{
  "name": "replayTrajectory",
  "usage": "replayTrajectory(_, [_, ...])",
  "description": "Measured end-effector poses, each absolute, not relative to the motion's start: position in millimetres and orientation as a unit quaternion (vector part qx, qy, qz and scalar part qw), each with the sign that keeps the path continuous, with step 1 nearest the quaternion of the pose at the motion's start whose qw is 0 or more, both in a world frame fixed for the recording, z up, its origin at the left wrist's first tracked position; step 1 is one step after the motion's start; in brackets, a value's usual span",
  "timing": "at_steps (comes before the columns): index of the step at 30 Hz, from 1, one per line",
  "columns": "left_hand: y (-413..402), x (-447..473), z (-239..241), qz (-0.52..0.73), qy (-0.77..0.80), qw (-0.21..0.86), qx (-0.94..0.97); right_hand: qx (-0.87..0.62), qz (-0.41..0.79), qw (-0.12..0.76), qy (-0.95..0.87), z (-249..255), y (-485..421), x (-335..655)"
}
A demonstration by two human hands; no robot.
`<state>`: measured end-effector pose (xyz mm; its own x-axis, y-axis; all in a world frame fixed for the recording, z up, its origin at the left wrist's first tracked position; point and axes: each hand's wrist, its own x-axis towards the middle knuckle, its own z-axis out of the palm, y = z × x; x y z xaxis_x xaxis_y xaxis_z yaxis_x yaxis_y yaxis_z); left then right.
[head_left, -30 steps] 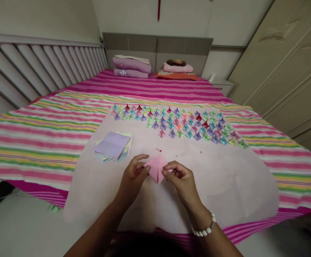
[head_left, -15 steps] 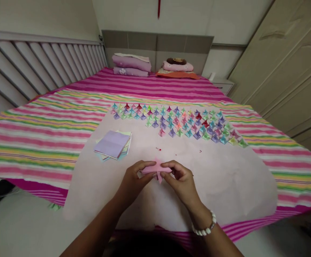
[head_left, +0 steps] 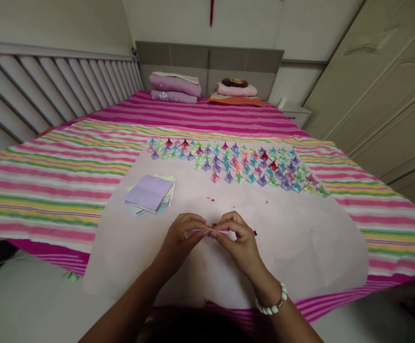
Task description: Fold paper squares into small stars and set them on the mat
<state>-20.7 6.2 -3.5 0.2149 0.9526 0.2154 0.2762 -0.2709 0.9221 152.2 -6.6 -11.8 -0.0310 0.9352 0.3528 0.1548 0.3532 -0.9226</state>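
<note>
My left hand (head_left: 182, 236) and my right hand (head_left: 236, 240) meet over a large pale pink sheet (head_left: 300, 238) spread on the bed. Both pinch a small pink folded paper piece (head_left: 209, 231), seen edge-on as a thin strip between the fingertips. My right wrist wears a white bead bracelet (head_left: 273, 305). A stack of square coloured papers (head_left: 149, 194) with a lilac sheet on top lies to the upper left of my hands. Rows of several small folded paper pieces (head_left: 239, 164) in many colours stand farther back on the sheet.
The bed carries a pink, green and yellow striped cover (head_left: 50, 176). Folded pillows (head_left: 177, 88) and a soft toy (head_left: 235, 83) sit by the headboard. A slatted rail (head_left: 50, 85) runs along the left; wardrobe doors (head_left: 379, 85) rise at the right.
The pink paper, earlier a flat diamond facing me, has been tipped and pressed flat between both hands. My fingertips have closed in toward each other.
</note>
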Motion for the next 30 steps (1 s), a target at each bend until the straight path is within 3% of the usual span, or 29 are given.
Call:
replayTrajectory(7, [5.0, -22.6, 5.0, 0.429, 0.462, 0.549, 0.549, -0.427, 0.449, 0.565, -0.545, -15.5, -5.1, 153.0])
replayTrajectory(14, [0.0, -6.3, -10.2, 0.451, 0.426, 0.635, 0.46, -0.421, 0.486, 0.606, -0.469, -27.1, -3.9, 149.5])
replayTrajectory(24, [-1.3, -4.7, -8.7, 0.397, 0.492, 0.546, 0.55, -0.437, 0.516, 0.547, -0.493, -21.4, -5.7, 150.3])
replayTrajectory(30, [5.1, -10.9, -11.8, 0.436, 0.499, 0.557, 0.501, -0.43, 0.532, 0.564, -0.462, -17.1, -5.8, 147.4])
